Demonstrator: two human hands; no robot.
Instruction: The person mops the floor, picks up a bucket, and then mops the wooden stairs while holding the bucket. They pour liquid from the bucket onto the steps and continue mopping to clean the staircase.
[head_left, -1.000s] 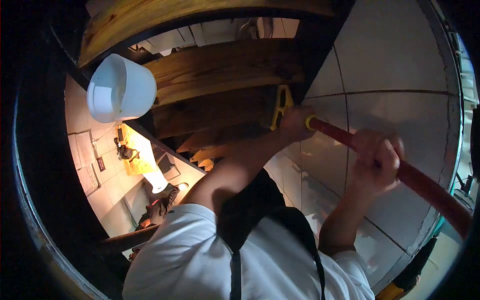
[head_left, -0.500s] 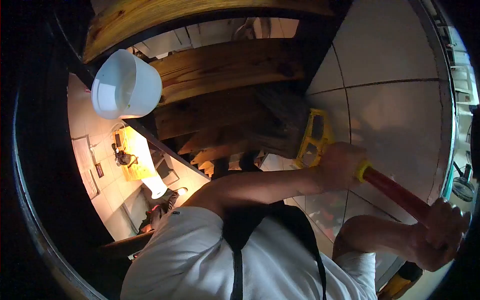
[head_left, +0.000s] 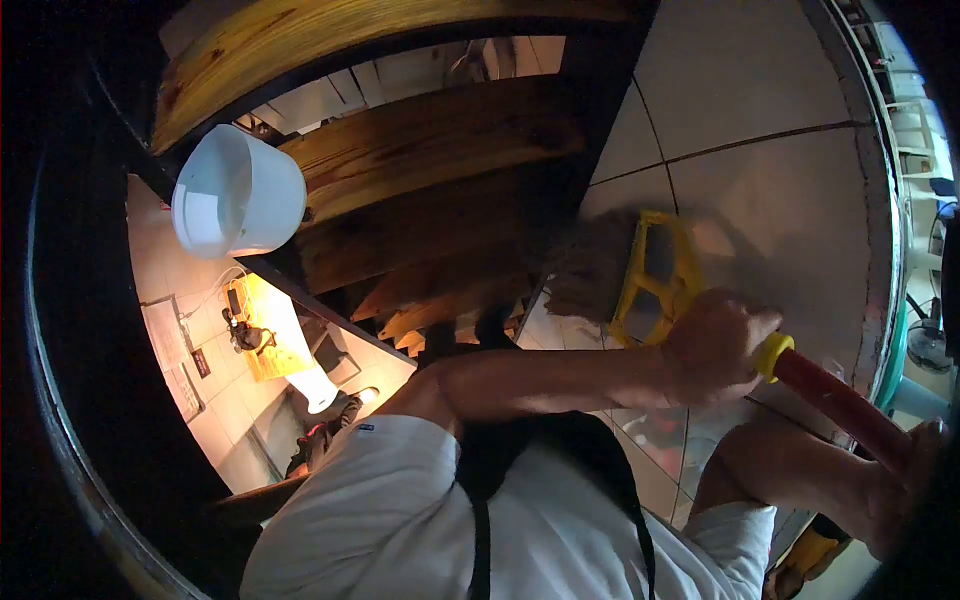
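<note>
Both my hands hold a broom with a red handle point(head_left: 840, 405) and a yellow head frame point(head_left: 655, 275). Its grey bristles point(head_left: 590, 270) are blurred and lie over the tiled landing beside the wooden stairs. My left hand point(head_left: 722, 342) is closed around the lower end of the handle, just above the frame and next to a yellow collar point(head_left: 774, 357). Near the upper end, my right hand point(head_left: 905, 490) grips the handle at the dark right edge of the view, partly hidden there.
A white bucket point(head_left: 240, 195) stands at the left end of a wooden stair tread point(head_left: 430, 135). Far below, a lit floor holds a yellow-topped table point(head_left: 275, 325) with dark items on it. A fan point(head_left: 930, 345) and white chairs point(head_left: 910, 130) appear beyond the right edge.
The broom head and both hands have shifted right, and the hands also sit lower in view. My right hand is now further into the dark edge. The view itself has moved slightly.
</note>
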